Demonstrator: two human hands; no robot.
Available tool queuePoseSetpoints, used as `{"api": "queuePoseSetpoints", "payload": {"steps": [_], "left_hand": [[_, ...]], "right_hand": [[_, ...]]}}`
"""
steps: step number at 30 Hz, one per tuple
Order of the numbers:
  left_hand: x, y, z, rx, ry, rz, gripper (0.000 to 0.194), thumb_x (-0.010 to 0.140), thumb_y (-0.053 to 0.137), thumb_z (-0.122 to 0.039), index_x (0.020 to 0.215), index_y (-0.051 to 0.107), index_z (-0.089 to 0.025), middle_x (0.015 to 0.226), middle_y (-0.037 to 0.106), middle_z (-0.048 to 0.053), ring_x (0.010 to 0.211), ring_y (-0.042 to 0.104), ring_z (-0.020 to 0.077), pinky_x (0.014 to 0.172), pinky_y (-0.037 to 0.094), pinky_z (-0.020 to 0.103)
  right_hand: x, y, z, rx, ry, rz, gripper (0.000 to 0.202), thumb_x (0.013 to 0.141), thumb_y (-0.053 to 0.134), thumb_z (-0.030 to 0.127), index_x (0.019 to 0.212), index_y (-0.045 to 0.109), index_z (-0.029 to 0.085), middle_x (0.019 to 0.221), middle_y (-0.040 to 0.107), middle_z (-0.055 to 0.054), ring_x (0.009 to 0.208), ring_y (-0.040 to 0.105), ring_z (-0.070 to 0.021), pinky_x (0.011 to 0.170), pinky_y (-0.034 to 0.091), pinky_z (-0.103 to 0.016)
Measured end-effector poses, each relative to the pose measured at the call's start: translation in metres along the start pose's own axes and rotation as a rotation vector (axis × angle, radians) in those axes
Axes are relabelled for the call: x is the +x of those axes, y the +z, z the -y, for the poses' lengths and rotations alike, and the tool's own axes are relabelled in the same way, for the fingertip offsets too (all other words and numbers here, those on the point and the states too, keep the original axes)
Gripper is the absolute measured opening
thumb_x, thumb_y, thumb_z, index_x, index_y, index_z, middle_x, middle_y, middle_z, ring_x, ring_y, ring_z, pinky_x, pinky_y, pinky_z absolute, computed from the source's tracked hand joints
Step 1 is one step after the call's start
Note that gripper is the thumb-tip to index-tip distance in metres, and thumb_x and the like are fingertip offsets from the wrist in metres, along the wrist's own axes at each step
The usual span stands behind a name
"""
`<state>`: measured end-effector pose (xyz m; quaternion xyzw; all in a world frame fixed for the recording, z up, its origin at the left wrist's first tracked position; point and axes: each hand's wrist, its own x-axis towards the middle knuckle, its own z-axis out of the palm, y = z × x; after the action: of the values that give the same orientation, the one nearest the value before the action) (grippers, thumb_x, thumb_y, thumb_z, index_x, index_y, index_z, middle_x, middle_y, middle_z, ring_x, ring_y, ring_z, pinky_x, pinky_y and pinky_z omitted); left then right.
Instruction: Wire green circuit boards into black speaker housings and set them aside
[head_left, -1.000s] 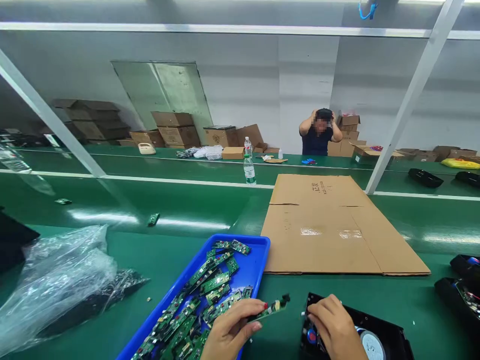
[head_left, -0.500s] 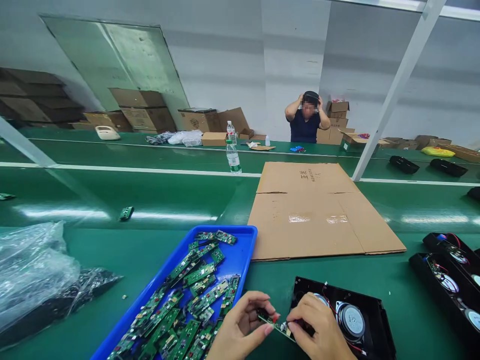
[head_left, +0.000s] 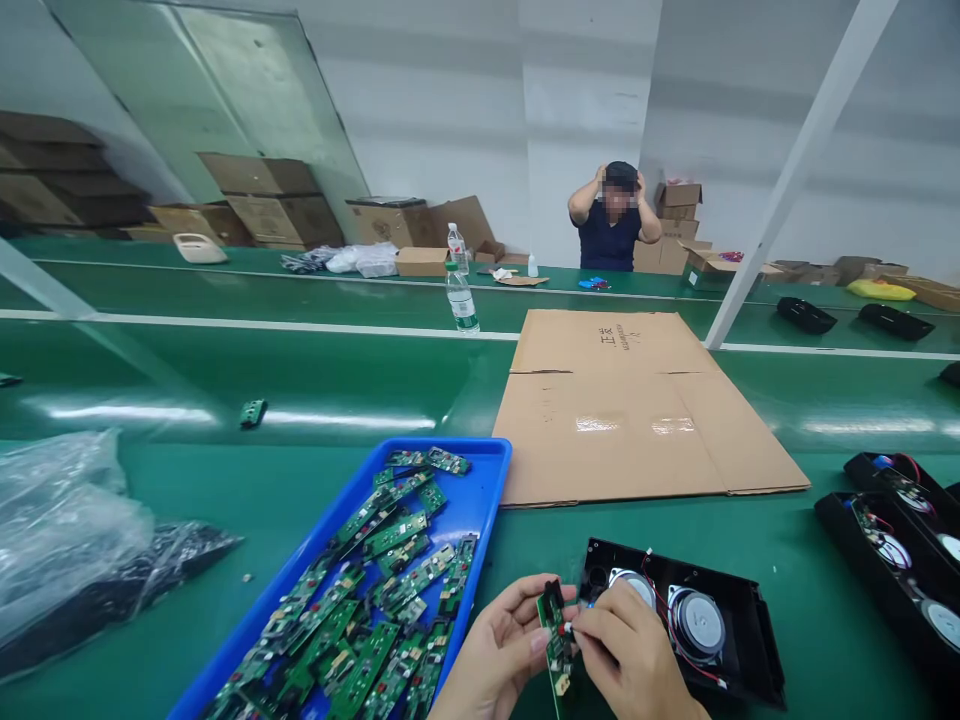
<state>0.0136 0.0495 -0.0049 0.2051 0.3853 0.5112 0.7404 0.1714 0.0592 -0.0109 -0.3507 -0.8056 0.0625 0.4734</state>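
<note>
Just right of the blue rectangular plastic tray [head_left: 491, 480], the left hand [head_left: 504, 650] pinches a narrow green circuit board [head_left: 556, 660], which sits tilted between both hands. The right hand [head_left: 634, 650] pinches a small white connector [head_left: 567, 628] at the board. Farther right of the tray lies an open black rectangular case [head_left: 739, 660].

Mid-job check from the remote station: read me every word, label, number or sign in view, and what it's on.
"正发", second character less certain: cardboard sheet; smaller marks beside it too blurred.
Green-capped bottle: label print too small.
Bottle behind it: label too small.
Stacked boxes at back left: print too blurred.
Held circuit board and loose boards: no legible markings.
</note>
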Motion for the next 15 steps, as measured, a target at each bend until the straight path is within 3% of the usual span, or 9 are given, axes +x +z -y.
{"api": "queuePoseSetpoints", "payload": {"steps": [4, 8, 11, 15], "left_hand": [[0.001, -0.003, 0.001, 0.047, -0.007, 0.02, 0.04, 0.055, 0.09, -0.029, 0.093, 0.077, -0.021, 0.091, 0.077, 0.009, 0.083, 0.071, 0.0223, 0.071, 0.057, 0.025], [-0.002, -0.001, 0.004, 0.127, 0.145, 0.025, 0.04, 0.055, 0.09, -0.034, 0.092, 0.078, -0.025, 0.094, 0.078, 0.008, 0.093, 0.071, 0.0245, 0.084, 0.055, 0.026], [-0.008, 0.005, 0.004, 0.183, 0.245, 0.004, 0.036, 0.057, 0.088, -0.038, 0.09, 0.079, -0.027, 0.095, 0.079, 0.008, 0.095, 0.071, 0.0254, 0.086, 0.055, 0.026], [-0.015, 0.011, 0.0, 0.267, 0.242, 0.003, 0.034, 0.058, 0.087, -0.041, 0.089, 0.079, -0.03, 0.098, 0.078, 0.006, 0.097, 0.07, 0.0265, 0.086, 0.056, 0.026]], "right_hand": [[-0.003, 0.0, 0.001, -0.057, -0.026, 0.019, 0.023, 0.095, 0.042, 0.014, 0.08, 0.059, 0.016, 0.063, 0.053, -0.002, 0.058, 0.044, -0.0123, 0.052, 0.039, -0.023], [-0.004, -0.001, 0.002, -0.06, -0.023, -0.009, 0.022, 0.093, 0.044, 0.011, 0.078, 0.059, 0.015, 0.062, 0.053, -0.002, 0.057, 0.044, -0.0121, 0.051, 0.04, -0.023], [-0.003, -0.003, 0.003, -0.032, -0.016, -0.035, 0.02, 0.093, 0.045, 0.011, 0.078, 0.059, 0.015, 0.061, 0.054, -0.002, 0.055, 0.046, -0.0116, 0.05, 0.041, -0.022], [-0.004, -0.004, 0.003, -0.024, -0.011, -0.021, 0.021, 0.092, 0.045, 0.011, 0.078, 0.059, 0.016, 0.061, 0.055, -0.002, 0.055, 0.048, -0.0118, 0.05, 0.043, -0.022]]}}
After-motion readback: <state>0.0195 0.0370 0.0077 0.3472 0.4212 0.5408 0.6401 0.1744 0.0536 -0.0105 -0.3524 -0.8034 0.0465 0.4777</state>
